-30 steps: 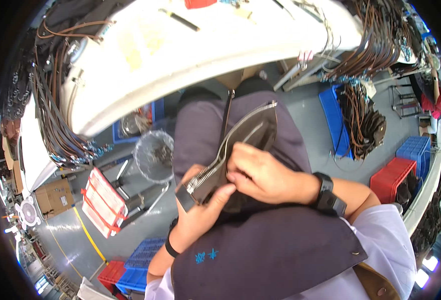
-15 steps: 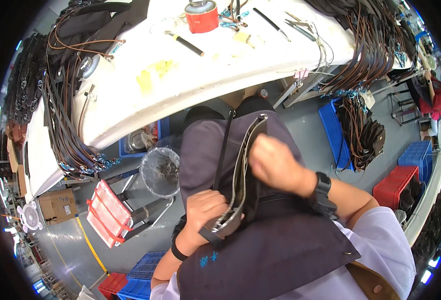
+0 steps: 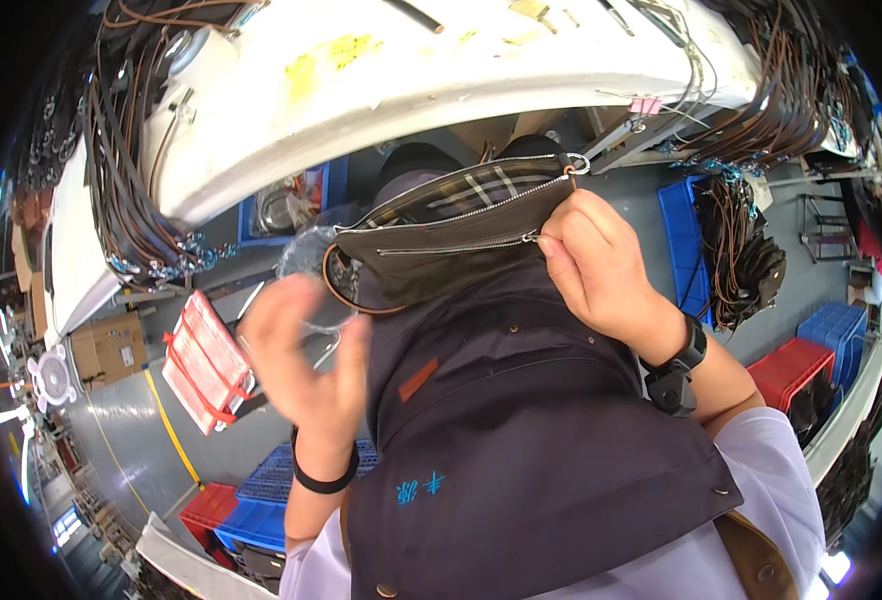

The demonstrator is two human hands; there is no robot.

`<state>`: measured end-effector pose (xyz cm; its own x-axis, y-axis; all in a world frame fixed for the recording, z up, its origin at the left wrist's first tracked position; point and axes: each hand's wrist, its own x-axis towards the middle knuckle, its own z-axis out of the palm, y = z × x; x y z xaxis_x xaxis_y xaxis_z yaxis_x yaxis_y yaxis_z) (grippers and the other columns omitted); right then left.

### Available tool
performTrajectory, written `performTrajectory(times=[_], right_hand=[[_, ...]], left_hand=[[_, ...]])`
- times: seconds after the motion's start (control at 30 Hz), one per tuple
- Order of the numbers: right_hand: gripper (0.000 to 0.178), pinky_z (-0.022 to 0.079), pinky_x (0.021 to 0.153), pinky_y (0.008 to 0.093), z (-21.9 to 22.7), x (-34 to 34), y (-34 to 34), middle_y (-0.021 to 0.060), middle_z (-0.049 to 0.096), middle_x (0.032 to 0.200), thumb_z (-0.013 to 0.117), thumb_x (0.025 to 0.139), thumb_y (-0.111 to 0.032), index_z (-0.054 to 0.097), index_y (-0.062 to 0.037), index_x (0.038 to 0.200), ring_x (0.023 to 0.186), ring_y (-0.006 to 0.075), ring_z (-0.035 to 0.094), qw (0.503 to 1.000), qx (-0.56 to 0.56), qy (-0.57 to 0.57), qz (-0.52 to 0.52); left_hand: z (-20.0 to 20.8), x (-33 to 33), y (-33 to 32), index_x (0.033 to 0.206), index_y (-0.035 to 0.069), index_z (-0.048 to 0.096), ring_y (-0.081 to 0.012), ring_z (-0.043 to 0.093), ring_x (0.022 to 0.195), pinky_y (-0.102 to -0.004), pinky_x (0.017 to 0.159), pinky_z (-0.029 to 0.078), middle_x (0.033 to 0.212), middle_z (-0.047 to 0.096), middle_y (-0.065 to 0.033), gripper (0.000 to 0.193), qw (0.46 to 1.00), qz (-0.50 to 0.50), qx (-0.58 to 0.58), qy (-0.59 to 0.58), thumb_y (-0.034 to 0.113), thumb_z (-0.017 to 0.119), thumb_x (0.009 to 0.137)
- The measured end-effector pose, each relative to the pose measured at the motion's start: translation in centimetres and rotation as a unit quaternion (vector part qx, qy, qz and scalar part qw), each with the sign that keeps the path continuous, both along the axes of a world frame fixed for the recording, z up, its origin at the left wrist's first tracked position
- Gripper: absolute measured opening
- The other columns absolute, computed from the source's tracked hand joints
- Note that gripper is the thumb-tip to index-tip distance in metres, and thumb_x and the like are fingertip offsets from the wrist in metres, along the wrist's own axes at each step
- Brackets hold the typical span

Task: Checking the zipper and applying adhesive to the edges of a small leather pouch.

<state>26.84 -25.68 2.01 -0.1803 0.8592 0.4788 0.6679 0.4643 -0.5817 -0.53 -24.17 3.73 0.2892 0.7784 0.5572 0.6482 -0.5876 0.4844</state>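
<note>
A dark brown zip bag (image 3: 441, 255) stretches across above my lap, its top zipper open and a plaid lining (image 3: 451, 200) showing inside. My right hand (image 3: 596, 260) is closed at the bag's right end, close to the pull of the front pocket zipper (image 3: 461, 246), which looks shut. A metal ring (image 3: 578, 165) sits at that upper corner. From the left end hangs a brown strap (image 3: 346, 295), curving down. Apart from the bag, my left hand (image 3: 306, 350) is raised with its fingers spread, smeared by motion.
Ahead is a white worktable (image 3: 381, 110) with yellow stains. Brown straps with metal clips (image 3: 121, 210) hang over its left end, more (image 3: 781, 100) over the right. Below stand a lined bin (image 3: 306, 265), a red-strapped stool (image 3: 206, 360) and a blue crate (image 3: 683, 240) beside bags.
The bag has turned from lengthwise to crosswise and moved away from my body. My left hand has let go and moved left; my right hand has closed on the bag's right end.
</note>
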Motion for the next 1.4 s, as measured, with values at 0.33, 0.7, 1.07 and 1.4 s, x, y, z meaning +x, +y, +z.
performTrajectory(times=[0.33, 0.7, 1.07, 1.4], right_hand=[[0.034, 0.037, 0.062, 0.0353, 2.7, -0.9, 0.8, 0.0084, 0.055, 0.085, 0.077, 0.066, -0.018, 0.056, -0.0043, 0.089, 0.069, 0.0263, 0.05, 0.992, 0.12, -0.016, 0.019], [0.047, 0.041, 0.068, 0.0319, 0.0, -3.5, 1.5, 0.0094, 0.049, 0.088, 0.081, 0.068, -0.026, 0.051, -0.0007, 0.093, 0.076, 0.023, 0.048, 0.941, -0.192, 0.245, 0.13], [0.03, 0.045, 0.058, 0.0325, 3.6, -3.7, 2.4, 0.0119, 0.06, 0.088, 0.06, 0.066, 0.002, 0.061, 0.0029, 0.095, 0.071, 0.0247, 0.057, 0.983, 0.182, 0.026, 0.019], [0.016, 0.042, 0.059, 0.042, 3.9, -3.6, 2.3, 0.0164, 0.052, 0.073, 0.052, 0.062, 0.006, 0.052, 0.0009, 0.078, 0.068, 0.0381, 0.052, 0.99, -0.053, 0.093, 0.094]], left_hand=[[1.3, 6.3, 2.1, 0.097, -0.001, 0.061, -0.0198, 0.054, 0.071, -0.0283, 0.067, 0.043, 0.078, 0.057, -0.0078, 0.018, 0.949, -0.132, -0.259, -0.121, 0.014, 0.063, 0.087], [0.1, 6.8, 0.8, 0.12, -0.002, 0.052, -0.0098, 0.054, 0.097, -0.0248, 0.088, 0.042, 0.108, 0.059, -0.0062, 0.035, 0.622, -0.205, -0.547, -0.523, 0.024, 0.053, 0.095], [-0.7, 7.1, 1.7, 0.123, -0.009, 0.052, -0.0251, 0.059, 0.105, -0.0358, 0.093, 0.044, 0.12, 0.058, -0.0207, 0.05, 0.859, -0.214, -0.159, -0.437, 0.012, 0.062, 0.079], [-0.8, 6.2, 3.1, 0.115, 0.005, 0.043, -0.0301, 0.055, 0.095, -0.0362, 0.076, 0.049, 0.12, 0.038, -0.0174, 0.052, 0.964, -0.092, 0.236, -0.076, -0.009, 0.067, 0.071]])
